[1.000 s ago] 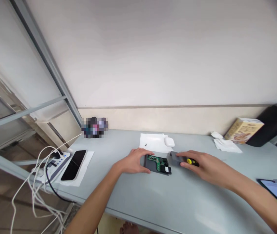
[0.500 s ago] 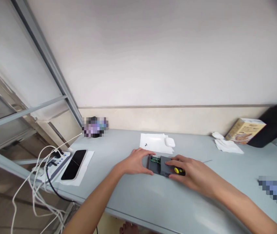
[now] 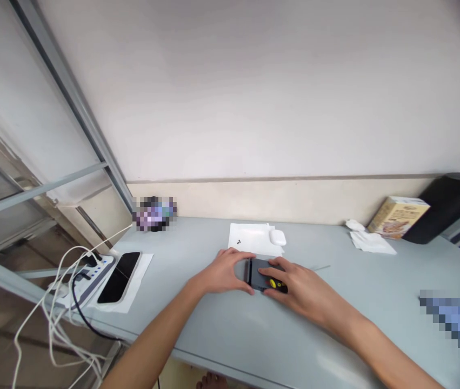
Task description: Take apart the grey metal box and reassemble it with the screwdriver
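Note:
A small dark grey case (image 3: 259, 273) lies on the grey table (image 3: 319, 329), its grey cover now over the green circuit board. My left hand (image 3: 225, 270) grips the case's left end with curled fingers. My right hand (image 3: 294, 289) rests on the cover from the right and also holds a small tool with a yellow and black handle (image 3: 275, 283) under its fingers.
Behind the case lie a white sheet (image 3: 250, 237) with tiny screws and a white earbud case (image 3: 277, 236). A phone (image 3: 118, 269) on paper, a power strip (image 3: 87, 273) and white cables sit at the left edge. Tissues (image 3: 370, 240), a carton (image 3: 398, 217) and a black box (image 3: 448, 202) stand at the right.
My right hand slid the grey cover leftward from beside the case onto it, hiding the green board. My left hand stayed on the case's left end.

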A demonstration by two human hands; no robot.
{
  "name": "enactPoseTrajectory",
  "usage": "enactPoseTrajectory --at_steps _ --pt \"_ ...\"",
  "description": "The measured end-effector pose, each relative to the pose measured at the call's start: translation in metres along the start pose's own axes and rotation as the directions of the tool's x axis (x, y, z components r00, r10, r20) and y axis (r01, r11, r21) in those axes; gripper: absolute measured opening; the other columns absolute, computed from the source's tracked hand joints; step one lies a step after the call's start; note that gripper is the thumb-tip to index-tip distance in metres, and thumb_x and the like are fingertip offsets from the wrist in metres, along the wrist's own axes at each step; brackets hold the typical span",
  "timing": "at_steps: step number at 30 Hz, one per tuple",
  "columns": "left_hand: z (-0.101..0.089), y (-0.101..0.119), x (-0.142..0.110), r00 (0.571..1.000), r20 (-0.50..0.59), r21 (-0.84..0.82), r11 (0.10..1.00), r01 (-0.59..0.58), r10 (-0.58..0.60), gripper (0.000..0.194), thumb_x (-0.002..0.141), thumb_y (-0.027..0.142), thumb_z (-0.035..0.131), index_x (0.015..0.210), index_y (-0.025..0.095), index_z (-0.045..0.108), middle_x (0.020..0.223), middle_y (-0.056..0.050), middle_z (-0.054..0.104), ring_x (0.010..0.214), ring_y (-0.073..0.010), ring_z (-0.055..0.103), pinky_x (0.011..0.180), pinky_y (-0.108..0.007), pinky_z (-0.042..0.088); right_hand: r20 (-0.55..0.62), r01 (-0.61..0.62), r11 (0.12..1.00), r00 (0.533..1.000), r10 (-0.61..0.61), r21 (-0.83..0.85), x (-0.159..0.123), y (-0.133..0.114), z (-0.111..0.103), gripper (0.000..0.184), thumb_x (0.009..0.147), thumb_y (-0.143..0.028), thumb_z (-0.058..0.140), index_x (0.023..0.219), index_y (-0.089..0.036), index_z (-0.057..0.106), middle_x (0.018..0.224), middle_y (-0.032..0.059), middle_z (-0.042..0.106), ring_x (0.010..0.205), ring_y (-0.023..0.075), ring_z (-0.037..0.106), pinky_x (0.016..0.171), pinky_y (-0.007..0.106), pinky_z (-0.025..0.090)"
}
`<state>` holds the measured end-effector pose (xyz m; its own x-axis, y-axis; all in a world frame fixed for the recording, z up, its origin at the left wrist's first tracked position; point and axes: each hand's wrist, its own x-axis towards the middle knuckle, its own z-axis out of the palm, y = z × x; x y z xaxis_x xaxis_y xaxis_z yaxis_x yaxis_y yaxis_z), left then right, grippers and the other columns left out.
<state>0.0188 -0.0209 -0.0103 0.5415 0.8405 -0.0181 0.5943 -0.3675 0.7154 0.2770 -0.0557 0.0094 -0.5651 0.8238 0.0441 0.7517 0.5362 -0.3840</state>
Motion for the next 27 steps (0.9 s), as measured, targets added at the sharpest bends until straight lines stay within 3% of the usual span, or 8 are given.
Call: enactPoseTrajectory --at_steps 11,27 --pt "-0.002 0.006 0.001 0.999 0.011 0.047 0.998 -0.051 0.051 0.087 0.068 0.060 0.092 0.145 0.033 0.061 0.144 -0.004 0.064 0.137 -0.0320 0.050 0.120 -0.044 0.036 -0.088 -0.012 0.997 0.996 0.019 0.082 0.001 0.006 0.013 0.036 0.099 -0.045 0.061 0.129 -0.029 0.072 0.134 0.0109 0.064 0.101 0.0284 0.072 0.092 0.047 0.059" --pt "-0.001 0.005 0.002 0.997 0.018 0.040 0.996 -0.075 0.074 0.084 0.069 0.060 0.091 0.143 0.035 0.063 0.143 -0.001 0.067 0.136 -0.0323 0.051 0.120 -0.045 0.036 -0.038 0.055 0.996 0.998 -0.053 0.077 0.007 0.009 0.003 0.028 0.098 -0.041 0.062 0.121 -0.030 0.074 0.144 0.0097 0.061 0.100 0.0272 0.073 0.091 0.046 0.058"
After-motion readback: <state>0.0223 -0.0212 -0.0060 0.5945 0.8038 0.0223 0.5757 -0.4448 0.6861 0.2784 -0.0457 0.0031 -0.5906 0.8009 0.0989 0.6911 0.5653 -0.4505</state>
